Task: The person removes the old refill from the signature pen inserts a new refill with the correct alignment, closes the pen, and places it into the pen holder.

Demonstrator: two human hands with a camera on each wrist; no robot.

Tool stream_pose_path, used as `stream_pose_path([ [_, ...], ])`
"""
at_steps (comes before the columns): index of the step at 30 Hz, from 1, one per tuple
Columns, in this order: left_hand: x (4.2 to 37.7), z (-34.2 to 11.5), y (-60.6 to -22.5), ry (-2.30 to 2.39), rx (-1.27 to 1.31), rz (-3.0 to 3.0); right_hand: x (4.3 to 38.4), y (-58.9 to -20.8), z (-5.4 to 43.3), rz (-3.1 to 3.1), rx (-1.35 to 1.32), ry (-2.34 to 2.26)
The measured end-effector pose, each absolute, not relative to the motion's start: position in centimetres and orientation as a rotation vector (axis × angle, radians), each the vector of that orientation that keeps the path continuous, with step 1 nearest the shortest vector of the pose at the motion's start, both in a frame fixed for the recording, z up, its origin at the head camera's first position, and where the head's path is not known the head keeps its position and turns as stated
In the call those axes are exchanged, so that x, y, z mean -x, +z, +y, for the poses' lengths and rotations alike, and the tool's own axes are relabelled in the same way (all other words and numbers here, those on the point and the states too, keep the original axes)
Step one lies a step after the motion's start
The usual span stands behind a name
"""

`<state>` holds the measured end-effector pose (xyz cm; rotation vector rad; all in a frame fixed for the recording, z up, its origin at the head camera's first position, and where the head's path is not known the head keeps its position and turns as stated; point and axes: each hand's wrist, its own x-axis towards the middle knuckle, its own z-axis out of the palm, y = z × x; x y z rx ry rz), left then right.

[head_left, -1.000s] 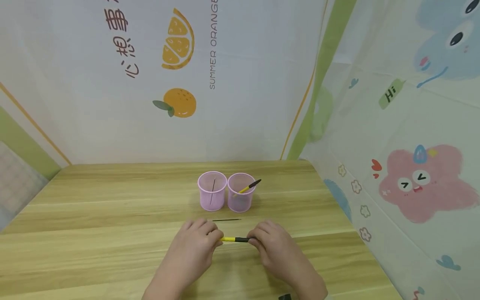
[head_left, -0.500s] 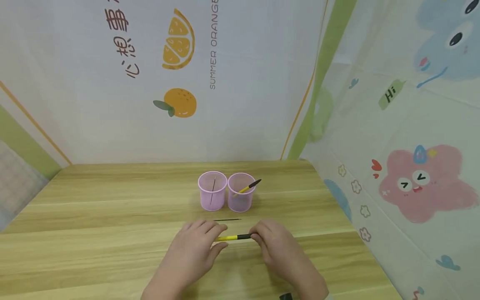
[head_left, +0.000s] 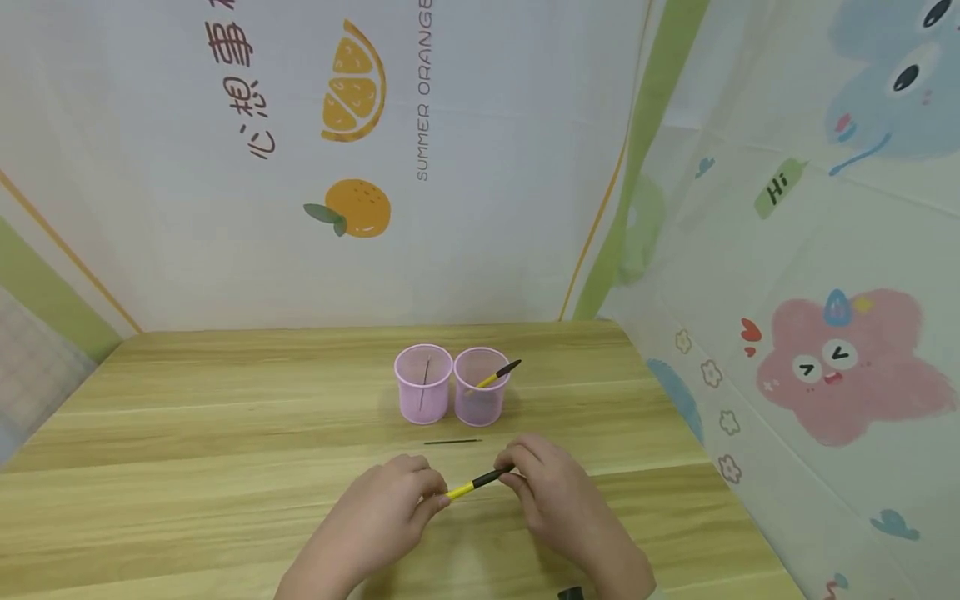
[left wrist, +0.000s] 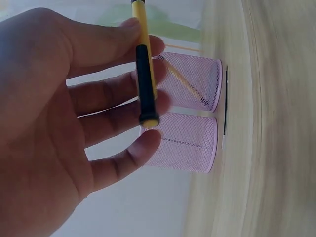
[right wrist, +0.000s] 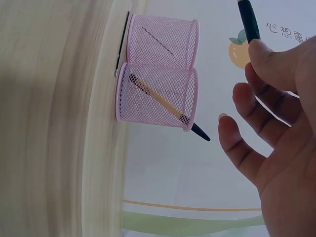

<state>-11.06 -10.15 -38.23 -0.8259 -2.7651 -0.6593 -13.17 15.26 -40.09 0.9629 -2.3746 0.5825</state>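
Observation:
Both hands hold one yellow and black pen [head_left: 463, 490] above the near part of the table, its right end tilted away from me. My left hand [head_left: 390, 512] pinches the yellow barrel between thumb and fingers. In the left wrist view, the pen's black clip end [left wrist: 145, 89] sticks out past the left thumb. My right hand [head_left: 551, 492] grips the black front end [right wrist: 248, 22] between thumb and forefinger, so the tip is hidden. Just beyond the hands, a thin black pen refill [head_left: 453, 442] lies on the table.
Two pink mesh pen holders stand side by side. The left holder [head_left: 411, 400] has a thin refill in it; the right holder [head_left: 480, 410] has another yellow and black pen [head_left: 495, 377]. A small black object [head_left: 570, 593] shows at the bottom edge. Printed cloth [head_left: 487, 250] hangs behind the table.
Half a second ago the left fingers were spread around the pen; now they pinch it again. The pen's left end has dropped toward me, while the right hand keeps its grip.

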Motion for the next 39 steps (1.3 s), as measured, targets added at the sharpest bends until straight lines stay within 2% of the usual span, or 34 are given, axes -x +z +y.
stream_pose_path([
  [22, 11.02, -10.18, -37.83, -0.442, 0.762, -2.664, 13.24, -39.97, 15.61, -2.332, -1.043, 0.602],
  [39, 11.20, -10.45, -37.86, -0.290, 0.805, -2.509, 13.33, -40.21, 15.33, -2.332, -0.996, 0.497],
])
